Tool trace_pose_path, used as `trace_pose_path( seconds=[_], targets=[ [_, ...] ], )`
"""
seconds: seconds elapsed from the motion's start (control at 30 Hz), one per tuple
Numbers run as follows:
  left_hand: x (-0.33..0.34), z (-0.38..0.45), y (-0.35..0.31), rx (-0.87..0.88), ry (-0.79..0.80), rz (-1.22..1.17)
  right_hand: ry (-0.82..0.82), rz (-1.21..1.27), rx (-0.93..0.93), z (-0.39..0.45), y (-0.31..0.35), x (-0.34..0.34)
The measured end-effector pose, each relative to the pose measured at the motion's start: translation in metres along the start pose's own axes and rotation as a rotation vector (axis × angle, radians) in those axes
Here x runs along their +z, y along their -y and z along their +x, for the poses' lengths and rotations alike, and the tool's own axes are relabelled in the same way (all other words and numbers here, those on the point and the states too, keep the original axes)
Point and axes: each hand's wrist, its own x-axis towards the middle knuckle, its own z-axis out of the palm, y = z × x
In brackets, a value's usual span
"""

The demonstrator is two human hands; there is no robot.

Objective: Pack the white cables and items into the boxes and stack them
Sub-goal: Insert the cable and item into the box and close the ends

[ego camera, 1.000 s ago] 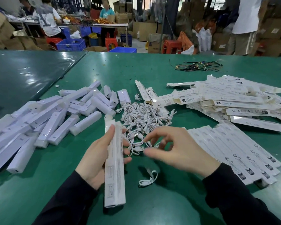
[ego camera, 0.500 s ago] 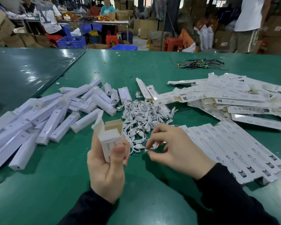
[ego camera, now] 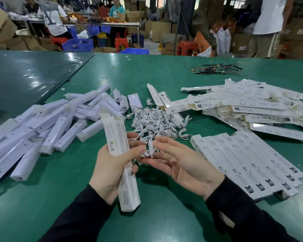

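Observation:
My left hand point(ego camera: 110, 165) grips a long white box point(ego camera: 119, 142), held nearly upright above the table with its top flap open. My right hand point(ego camera: 185, 165) is turned palm up beside it and pinches a small coiled white cable point(ego camera: 151, 147) at its fingertips, right next to the box. Behind the hands lies a loose pile of white cables point(ego camera: 157, 123). Several wrapped white bar-shaped items point(ego camera: 42, 128) are heaped at the left. A row of boxes point(ego camera: 243, 159) lies side by side at the right.
Flat unfolded boxes point(ego camera: 252, 105) are piled at the back right of the green table point(ego camera: 77, 180). A bundle of dark wires point(ego camera: 215, 69) lies near the far edge. People, stools, crates and cartons stand beyond the table.
My left hand has turned the box from end-on to nearly upright. My right hand has lifted a cable from the pile, turned palm up, and brought it beside the box.

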Motion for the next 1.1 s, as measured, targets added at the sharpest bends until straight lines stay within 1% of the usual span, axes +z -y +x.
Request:
trace_pose_path(
  seconds=[0.1,0.27,0.4,0.6,0.73,0.8,0.87,0.9,0.97,1.03,1.1],
  targets=[
    [0.000,0.002,-0.001,-0.008,0.004,0.032,-0.022,0.089,0.078,0.000,0.002,-0.002],
    [0.003,-0.001,-0.003,-0.043,0.018,0.106,0.013,0.019,0.104,0.000,0.001,-0.003],
    [0.005,-0.003,-0.002,-0.035,0.023,0.114,0.007,-0.024,0.064,0.003,-0.002,-0.004],
    [0.007,-0.007,-0.003,0.029,0.088,0.176,-0.008,-0.026,-0.052,0.005,-0.004,-0.004],
    [0.007,-0.007,0.001,0.047,0.059,0.209,-0.059,-0.175,-0.072,0.005,-0.012,-0.004],
    [0.007,-0.006,0.001,0.043,0.056,0.220,-0.107,-0.324,-0.105,0.004,-0.012,-0.004],
    [0.005,-0.006,0.000,0.024,0.068,0.225,-0.144,-0.457,-0.151,0.005,-0.010,-0.006],
    [0.005,-0.006,0.000,0.005,0.079,0.224,-0.139,-0.471,-0.163,0.005,-0.008,-0.008],
    [0.005,-0.006,-0.001,-0.051,0.100,0.194,-0.112,-0.444,-0.171,0.006,-0.004,-0.012],
    [0.006,-0.007,-0.005,-0.116,0.132,0.132,-0.122,-0.394,-0.178,0.007,0.001,-0.015],
    [0.006,-0.008,-0.008,-0.169,0.209,0.093,-0.148,-0.333,-0.197,0.008,0.006,-0.019]
  ],
)
